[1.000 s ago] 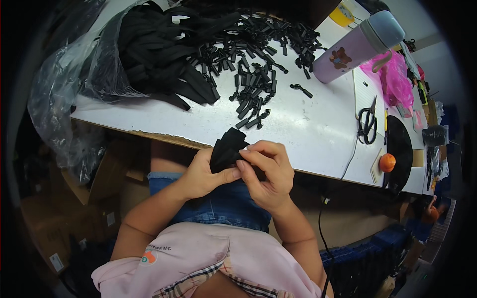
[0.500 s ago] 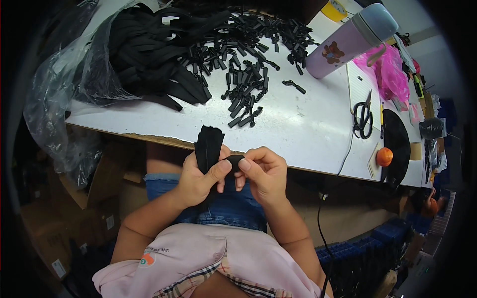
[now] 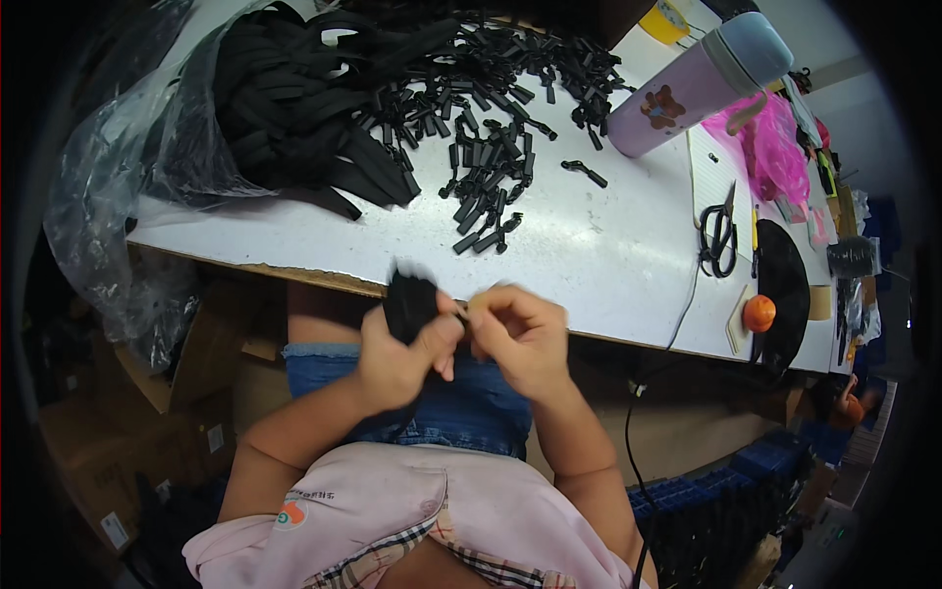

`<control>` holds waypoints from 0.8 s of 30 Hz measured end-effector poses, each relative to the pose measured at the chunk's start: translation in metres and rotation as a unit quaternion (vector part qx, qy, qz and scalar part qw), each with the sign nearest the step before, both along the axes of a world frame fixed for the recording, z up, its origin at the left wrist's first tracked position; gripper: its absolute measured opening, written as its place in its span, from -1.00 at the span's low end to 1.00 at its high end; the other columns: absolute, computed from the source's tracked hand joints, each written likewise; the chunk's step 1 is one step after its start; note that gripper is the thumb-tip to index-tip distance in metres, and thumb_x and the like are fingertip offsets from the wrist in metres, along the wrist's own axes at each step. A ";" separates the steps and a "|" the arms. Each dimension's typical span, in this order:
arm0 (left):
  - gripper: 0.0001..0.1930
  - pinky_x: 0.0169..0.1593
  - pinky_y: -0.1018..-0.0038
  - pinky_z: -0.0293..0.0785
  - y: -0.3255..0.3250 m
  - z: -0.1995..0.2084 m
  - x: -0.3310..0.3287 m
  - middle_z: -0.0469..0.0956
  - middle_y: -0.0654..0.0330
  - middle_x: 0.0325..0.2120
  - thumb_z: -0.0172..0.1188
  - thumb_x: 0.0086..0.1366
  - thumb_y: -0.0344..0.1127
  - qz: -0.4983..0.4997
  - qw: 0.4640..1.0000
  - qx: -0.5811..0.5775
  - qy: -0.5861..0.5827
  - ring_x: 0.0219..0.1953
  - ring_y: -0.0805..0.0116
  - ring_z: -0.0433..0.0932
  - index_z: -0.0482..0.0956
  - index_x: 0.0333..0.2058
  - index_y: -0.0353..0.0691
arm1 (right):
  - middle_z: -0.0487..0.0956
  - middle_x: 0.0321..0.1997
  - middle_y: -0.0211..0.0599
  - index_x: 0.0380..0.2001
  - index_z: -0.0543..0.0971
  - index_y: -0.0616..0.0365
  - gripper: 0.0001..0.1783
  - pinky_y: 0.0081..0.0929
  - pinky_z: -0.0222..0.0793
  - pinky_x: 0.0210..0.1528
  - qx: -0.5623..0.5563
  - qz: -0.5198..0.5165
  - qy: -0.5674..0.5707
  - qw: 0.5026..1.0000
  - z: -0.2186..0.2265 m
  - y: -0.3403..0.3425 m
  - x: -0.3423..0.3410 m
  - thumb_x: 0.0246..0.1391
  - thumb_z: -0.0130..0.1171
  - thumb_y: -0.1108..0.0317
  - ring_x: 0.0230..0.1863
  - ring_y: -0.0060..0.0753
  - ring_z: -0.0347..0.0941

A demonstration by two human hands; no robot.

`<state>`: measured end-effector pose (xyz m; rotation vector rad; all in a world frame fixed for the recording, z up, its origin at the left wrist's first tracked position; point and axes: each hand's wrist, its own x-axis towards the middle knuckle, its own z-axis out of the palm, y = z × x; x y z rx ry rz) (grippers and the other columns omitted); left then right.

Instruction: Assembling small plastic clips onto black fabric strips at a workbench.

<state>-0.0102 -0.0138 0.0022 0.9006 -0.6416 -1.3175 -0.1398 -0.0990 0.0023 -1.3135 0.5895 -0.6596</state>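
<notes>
Just over the table's front edge, above my lap, my left hand [image 3: 397, 358] is closed around a bunch of black zipper tape [image 3: 410, 306], whose upper end is blurred. Close against its thumb, my right hand [image 3: 522, 339] is closed in a pinch. A small dark bit shows between the two hands, but what the right fingertips hold is hidden and blurred. Farther off on the white table [image 3: 599, 265] lies a loose heap of small black zipper pulls [image 3: 481, 162]. One zipper pull [image 3: 586, 174] lies apart, to the right of the heap.
At the far left, a clear plastic bag [image 3: 93, 201] spills many black strips [image 3: 285, 108]. A lilac bottle [image 3: 677, 103] stands at the far right, with black scissors [image 3: 721, 236], an orange round object [image 3: 758, 313] and a pink plastic bag [image 3: 770, 147] nearby. A cable [image 3: 633, 432] hangs over the front edge.
My right fingers have curled tighter and shifted slightly up at the left thumb. The black piece stretched between the hands is now mostly hidden. The tape's upper end has dipped a little.
</notes>
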 end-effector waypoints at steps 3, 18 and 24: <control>-0.79 -0.53 0.53 0.42 -0.002 0.000 0.003 0.37 0.17 -0.62 0.03 0.18 -0.31 0.005 0.989 0.089 0.119 -0.63 0.45 0.40 0.32 -0.31 -0.34 | 0.46 -0.33 -0.22 -0.34 0.47 0.25 -0.71 -0.50 0.32 -0.40 -0.561 -0.159 0.174 0.794 0.002 -0.037 0.012 -0.28 0.07 0.62 -0.40 -0.30 0.36; -0.89 -0.46 0.67 0.28 -0.005 -0.012 -0.009 0.42 0.29 -0.57 0.13 0.09 -0.42 0.102 0.964 0.018 -0.243 -0.54 0.64 0.31 0.46 -0.40 -0.32 | 0.45 -0.49 -0.29 -0.50 0.48 0.29 -0.91 -0.74 0.30 -0.52 -0.170 -0.092 0.034 0.981 0.014 -0.005 -0.004 -0.19 0.13 0.62 -0.55 -0.63 0.38; -0.92 -0.45 0.68 0.31 -0.007 -0.006 -0.001 0.45 0.27 -0.55 0.13 0.07 -0.46 0.086 0.931 -0.050 -0.352 -0.51 0.62 0.37 0.48 -0.43 -0.34 | 0.47 -0.50 -0.27 -0.51 0.51 0.27 -0.88 -0.72 0.26 -0.60 -0.385 -0.082 0.047 0.918 0.014 -0.004 -0.004 -0.24 0.16 0.62 -0.60 -0.60 0.35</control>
